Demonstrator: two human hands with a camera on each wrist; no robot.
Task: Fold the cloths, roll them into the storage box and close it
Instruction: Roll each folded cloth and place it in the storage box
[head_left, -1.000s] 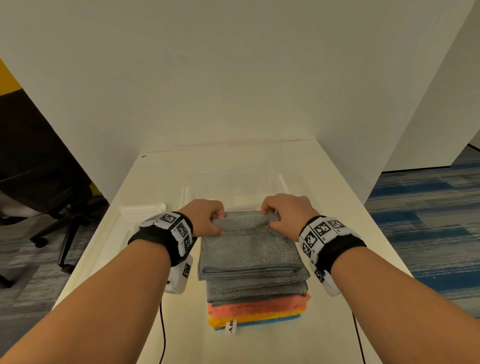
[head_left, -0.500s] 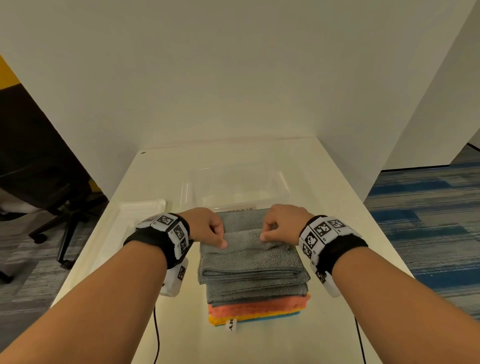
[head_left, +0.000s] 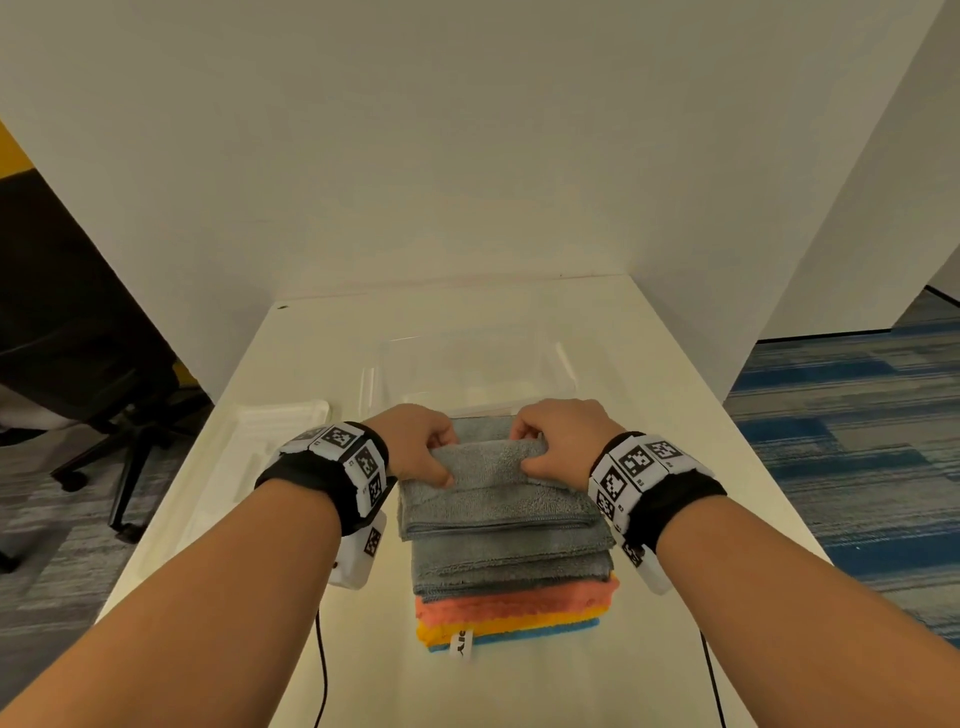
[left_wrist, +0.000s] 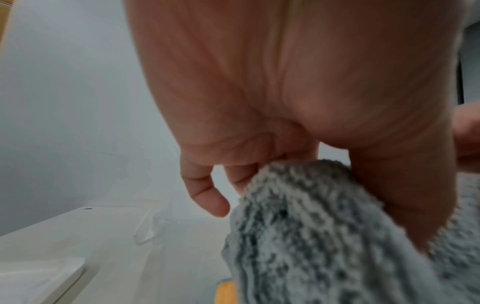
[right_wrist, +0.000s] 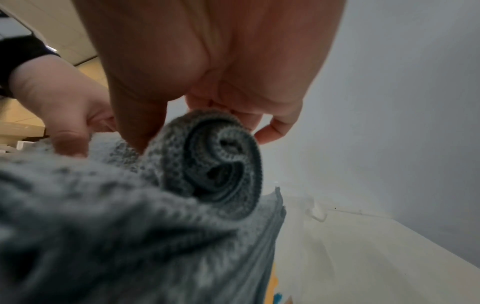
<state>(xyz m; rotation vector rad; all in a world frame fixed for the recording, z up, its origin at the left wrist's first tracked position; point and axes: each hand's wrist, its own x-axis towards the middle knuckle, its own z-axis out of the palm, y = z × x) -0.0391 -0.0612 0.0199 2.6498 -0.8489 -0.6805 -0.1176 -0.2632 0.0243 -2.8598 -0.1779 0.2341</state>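
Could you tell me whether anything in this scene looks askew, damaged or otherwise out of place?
Nothing stands out. Both hands, left and right, grip the half-rolled top grey cloth; its roll looks even in the right wrist view. The stack below sits slightly staggered, not toppling. The clear box and lid lie undamaged.

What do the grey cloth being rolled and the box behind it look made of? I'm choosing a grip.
Grey cloth: soft, fuzzy, looped pile with stitched edges, probably microfibre terry; it curls into a tight spiral. Storage box: clear, glossy, see-through walls with highlights, likely rigid plastic.
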